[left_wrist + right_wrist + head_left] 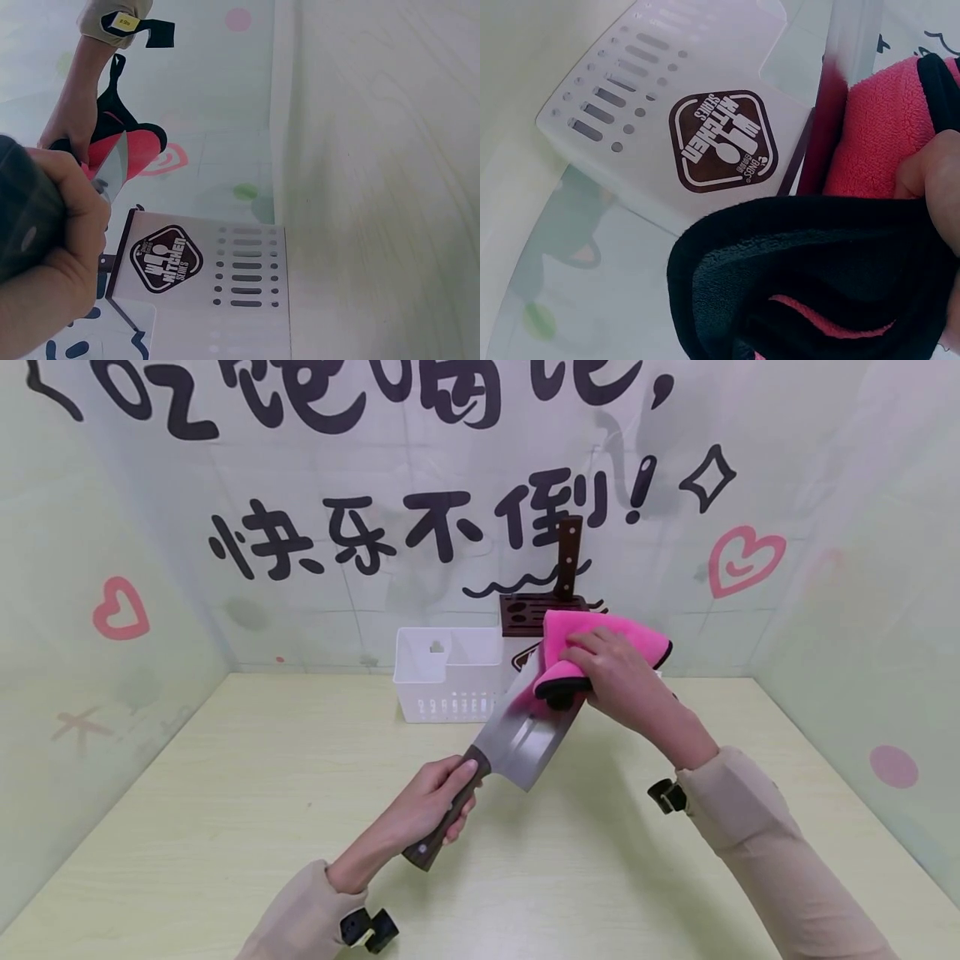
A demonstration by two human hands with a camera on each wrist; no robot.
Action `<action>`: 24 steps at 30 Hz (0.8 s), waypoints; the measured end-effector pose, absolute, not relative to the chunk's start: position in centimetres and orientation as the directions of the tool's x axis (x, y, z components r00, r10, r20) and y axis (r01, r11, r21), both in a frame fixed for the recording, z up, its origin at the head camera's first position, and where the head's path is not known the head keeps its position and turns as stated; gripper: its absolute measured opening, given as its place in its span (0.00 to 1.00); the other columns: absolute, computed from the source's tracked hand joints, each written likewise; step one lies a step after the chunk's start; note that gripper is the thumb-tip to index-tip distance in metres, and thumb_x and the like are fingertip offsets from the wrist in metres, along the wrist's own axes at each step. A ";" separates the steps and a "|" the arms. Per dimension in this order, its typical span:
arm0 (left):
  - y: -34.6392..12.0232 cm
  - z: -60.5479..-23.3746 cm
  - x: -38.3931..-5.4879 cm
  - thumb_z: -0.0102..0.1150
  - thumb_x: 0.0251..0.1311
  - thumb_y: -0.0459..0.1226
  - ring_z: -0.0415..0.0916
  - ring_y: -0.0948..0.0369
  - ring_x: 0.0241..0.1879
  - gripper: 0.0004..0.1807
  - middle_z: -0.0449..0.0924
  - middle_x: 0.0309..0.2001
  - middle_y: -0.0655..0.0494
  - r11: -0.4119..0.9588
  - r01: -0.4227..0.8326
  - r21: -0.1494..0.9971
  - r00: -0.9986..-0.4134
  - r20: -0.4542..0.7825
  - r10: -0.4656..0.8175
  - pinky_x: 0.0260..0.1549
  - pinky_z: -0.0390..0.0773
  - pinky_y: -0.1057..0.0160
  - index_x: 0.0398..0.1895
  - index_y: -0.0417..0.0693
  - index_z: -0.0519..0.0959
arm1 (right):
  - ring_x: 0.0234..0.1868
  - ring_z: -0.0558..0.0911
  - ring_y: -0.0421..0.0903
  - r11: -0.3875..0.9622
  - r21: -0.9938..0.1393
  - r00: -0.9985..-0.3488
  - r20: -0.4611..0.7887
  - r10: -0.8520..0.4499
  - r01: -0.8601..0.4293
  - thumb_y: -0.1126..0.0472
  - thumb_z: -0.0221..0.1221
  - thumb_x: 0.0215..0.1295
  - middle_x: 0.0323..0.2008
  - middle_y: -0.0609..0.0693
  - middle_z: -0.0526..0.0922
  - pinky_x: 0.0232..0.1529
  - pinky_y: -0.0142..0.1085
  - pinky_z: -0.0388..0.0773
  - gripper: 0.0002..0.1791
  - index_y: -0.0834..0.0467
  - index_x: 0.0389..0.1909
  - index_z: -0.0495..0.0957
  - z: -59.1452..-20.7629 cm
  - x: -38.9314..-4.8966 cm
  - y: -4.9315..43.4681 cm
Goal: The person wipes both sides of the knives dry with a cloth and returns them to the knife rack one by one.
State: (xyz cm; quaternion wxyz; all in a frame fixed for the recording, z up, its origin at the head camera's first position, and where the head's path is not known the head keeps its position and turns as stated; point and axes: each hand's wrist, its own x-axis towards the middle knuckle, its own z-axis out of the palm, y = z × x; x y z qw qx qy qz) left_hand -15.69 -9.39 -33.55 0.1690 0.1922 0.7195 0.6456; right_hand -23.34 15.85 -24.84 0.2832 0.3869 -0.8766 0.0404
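My left hand (435, 802) grips the dark wooden handle (450, 814) of a cleaver, whose broad steel blade (517, 735) slants up and to the right above the table. At the blade's far end, my right hand (618, 672) holds a pink cloth with black edging (607, 635) against the metal. Part of the blade is hidden under the cloth. In the right wrist view, the folded cloth (874, 142) shows its black underside, and the blade's edge (840, 90) stands beside it. The left wrist view has the left hand (67, 247) close around the handle.
Behind the blade stands a white holder (442, 697) with slots and a "Kitchen" label (166, 259). Its brown slotted top (525, 614) carries another knife, handle (570, 556) up. A pale wood table (262, 793) lies below, with printed walls around it.
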 end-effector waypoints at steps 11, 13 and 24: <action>-9.2 -33.7 -15.7 0.38 0.67 0.46 0.64 0.65 0.09 0.21 0.66 0.18 0.54 0.100 0.051 0.994 -0.870 -0.005 0.493 0.08 0.69 0.68 0.33 0.33 0.64 | 0.42 0.74 0.56 0.676 0.171 -0.507 0.539 -0.673 -0.716 0.67 0.72 0.34 0.39 0.60 0.79 0.45 0.44 0.72 0.19 0.65 0.33 0.79 -25.2 -23.2 15.6; -9.1 -33.7 -15.8 0.38 0.67 0.47 0.64 0.65 0.09 0.21 0.66 0.18 0.54 0.100 0.047 0.994 -0.872 -0.008 0.489 0.08 0.69 0.68 0.33 0.33 0.64 | 0.41 0.74 0.56 0.668 0.183 -0.496 0.537 -0.682 -0.721 0.67 0.72 0.34 0.39 0.60 0.79 0.45 0.44 0.72 0.19 0.65 0.32 0.79 -25.3 -23.1 15.5; -9.0 -33.5 -16.0 0.36 0.67 0.47 0.64 0.65 0.10 0.22 0.66 0.19 0.54 0.089 0.018 0.996 -0.873 -0.027 0.486 0.10 0.69 0.69 0.35 0.33 0.64 | 0.42 0.75 0.53 0.617 0.247 -0.443 0.508 -0.739 -0.747 0.66 0.71 0.35 0.39 0.57 0.79 0.46 0.43 0.72 0.18 0.62 0.32 0.80 -25.7 -21.9 14.3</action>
